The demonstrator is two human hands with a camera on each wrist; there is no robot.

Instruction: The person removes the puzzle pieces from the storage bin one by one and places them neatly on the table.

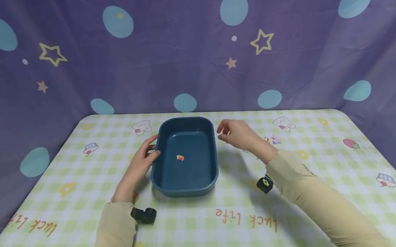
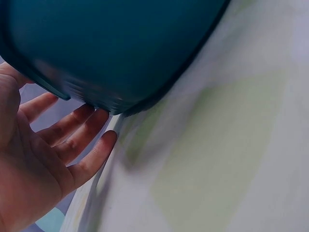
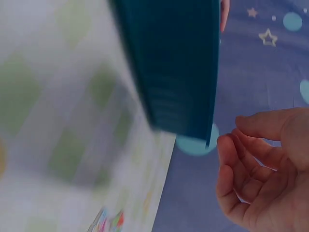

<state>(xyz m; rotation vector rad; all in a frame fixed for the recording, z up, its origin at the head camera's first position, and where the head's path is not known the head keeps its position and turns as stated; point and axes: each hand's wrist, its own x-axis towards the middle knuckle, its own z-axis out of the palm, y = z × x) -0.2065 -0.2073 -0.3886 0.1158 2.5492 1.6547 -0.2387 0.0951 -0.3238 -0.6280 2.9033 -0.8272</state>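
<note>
A deep blue-green plastic bin [image 1: 190, 181] stands on the table, with one small orange, white and green piece [image 1: 180, 157] lying on its floor. My left hand [image 1: 142, 164] holds the bin's left side, thumb at the rim and fingers spread against the outer wall [image 2: 120, 58]. Just beyond the right rim my right hand [image 1: 237, 133] hovers with loosely bent fingers. In the right wrist view, nothing shows between that hand's thumb and fingertips [image 3: 227, 147]. Small colourful pieces [image 1: 275, 139] lie beside the right wrist, partly hidden by the forearm.
The table wears a green-and-white checked cloth [image 1: 181, 235] with printed flowers, strawberries and lettering. A purple curtain [image 1: 190, 59] with stars and blue ovals hangs behind it. Black camera mounts [image 1: 144, 216] sit at both wrists.
</note>
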